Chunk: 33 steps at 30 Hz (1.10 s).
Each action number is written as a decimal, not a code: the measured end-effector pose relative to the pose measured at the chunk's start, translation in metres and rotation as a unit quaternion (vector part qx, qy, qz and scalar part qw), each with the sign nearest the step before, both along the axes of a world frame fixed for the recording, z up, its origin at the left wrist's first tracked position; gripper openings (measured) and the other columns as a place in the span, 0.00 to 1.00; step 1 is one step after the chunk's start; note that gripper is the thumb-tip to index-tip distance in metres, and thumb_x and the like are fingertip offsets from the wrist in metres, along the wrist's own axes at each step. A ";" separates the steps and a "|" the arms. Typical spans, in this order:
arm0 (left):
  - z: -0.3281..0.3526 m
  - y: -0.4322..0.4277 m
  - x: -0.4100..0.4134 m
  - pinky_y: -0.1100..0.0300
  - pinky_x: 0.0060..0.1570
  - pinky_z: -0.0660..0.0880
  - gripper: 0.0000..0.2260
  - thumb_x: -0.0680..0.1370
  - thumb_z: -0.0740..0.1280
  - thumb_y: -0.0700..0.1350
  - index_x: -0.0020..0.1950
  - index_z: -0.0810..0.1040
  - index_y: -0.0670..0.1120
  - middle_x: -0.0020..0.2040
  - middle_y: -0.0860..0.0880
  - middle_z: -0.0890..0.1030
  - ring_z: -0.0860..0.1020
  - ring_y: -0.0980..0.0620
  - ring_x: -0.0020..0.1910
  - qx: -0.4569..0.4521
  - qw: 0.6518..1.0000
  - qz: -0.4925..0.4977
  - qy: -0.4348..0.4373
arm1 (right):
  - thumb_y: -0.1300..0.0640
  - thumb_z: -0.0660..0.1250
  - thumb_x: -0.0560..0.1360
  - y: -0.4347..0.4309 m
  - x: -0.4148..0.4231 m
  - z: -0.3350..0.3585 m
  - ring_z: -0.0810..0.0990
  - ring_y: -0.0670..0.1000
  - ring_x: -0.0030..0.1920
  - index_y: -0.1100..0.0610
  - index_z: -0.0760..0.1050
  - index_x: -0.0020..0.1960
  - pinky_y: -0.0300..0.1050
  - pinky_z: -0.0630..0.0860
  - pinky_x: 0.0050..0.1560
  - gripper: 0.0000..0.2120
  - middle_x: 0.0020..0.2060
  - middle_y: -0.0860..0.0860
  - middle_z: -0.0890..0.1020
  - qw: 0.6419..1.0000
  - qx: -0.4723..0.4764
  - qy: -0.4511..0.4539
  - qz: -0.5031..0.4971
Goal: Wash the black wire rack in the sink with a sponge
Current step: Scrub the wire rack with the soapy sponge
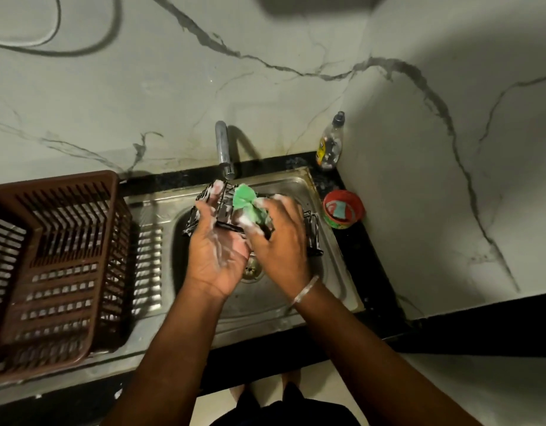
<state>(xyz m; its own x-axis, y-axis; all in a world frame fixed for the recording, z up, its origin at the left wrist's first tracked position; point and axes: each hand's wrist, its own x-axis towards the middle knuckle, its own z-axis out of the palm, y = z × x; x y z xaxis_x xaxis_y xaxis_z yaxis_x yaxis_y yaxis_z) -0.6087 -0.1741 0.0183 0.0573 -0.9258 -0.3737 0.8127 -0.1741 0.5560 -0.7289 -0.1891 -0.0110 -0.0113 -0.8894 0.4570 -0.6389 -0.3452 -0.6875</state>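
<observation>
Here, one black wire rack (222,210) is held over the sink (311,186), just below the faucet (223,149), its long axis running left to right. The left hand (218,241) grips its left end, soapy fingers curled around the wires. The right hand (281,238) pinches one green sponge (245,201) against the rack's top.

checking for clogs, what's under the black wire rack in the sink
Under the black wire rack, the steel sink basin shows a round metal drain strainer, partly visible between the soapy left hand and right hand. The hands cover the rest.
</observation>
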 end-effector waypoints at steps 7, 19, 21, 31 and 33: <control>-0.002 0.000 -0.004 0.52 0.56 0.84 0.29 0.87 0.60 0.59 0.85 0.63 0.48 0.67 0.43 0.80 0.82 0.47 0.60 -0.023 1.000 0.013 0.013 | 0.75 0.67 0.69 -0.002 0.021 0.014 0.78 0.56 0.52 0.64 0.85 0.53 0.41 0.76 0.55 0.16 0.49 0.57 0.82 0.998 -0.039 -0.029 0.031; -0.005 0.004 -0.012 0.51 0.68 0.77 0.29 0.82 0.62 0.66 0.71 0.80 0.45 0.64 0.45 0.82 0.78 0.45 0.70 -0.010 0.999 -0.008 0.042 | 0.63 0.68 0.78 -0.012 0.032 0.028 0.77 0.56 0.57 0.63 0.84 0.59 0.48 0.79 0.55 0.12 0.56 0.58 0.81 0.990 -0.091 0.077 0.081; -0.006 0.002 -0.007 0.52 0.69 0.76 0.33 0.82 0.64 0.66 0.77 0.75 0.44 0.66 0.44 0.81 0.76 0.45 0.71 -0.005 0.999 0.000 0.041 | 0.66 0.66 0.76 -0.013 0.025 0.021 0.76 0.56 0.57 0.62 0.84 0.59 0.48 0.79 0.55 0.14 0.57 0.57 0.80 0.990 -0.083 0.083 0.078; 0.009 -0.003 -0.005 0.46 0.54 0.85 0.39 0.77 0.65 0.63 0.85 0.63 0.50 0.68 0.34 0.80 0.83 0.40 0.63 -0.029 0.998 0.022 0.048 | 0.66 0.68 0.79 -0.009 -0.008 0.008 0.77 0.58 0.51 0.64 0.84 0.56 0.51 0.76 0.52 0.08 0.51 0.58 0.81 0.970 -0.139 0.143 0.143; 0.001 -0.005 -0.003 0.36 0.70 0.75 0.37 0.78 0.66 0.64 0.85 0.63 0.52 0.77 0.35 0.74 0.76 0.36 0.74 -0.021 0.997 0.020 0.076 | 0.70 0.65 0.76 -0.011 -0.019 0.004 0.77 0.59 0.53 0.64 0.83 0.56 0.54 0.78 0.52 0.12 0.52 0.59 0.81 0.980 -0.116 0.134 0.089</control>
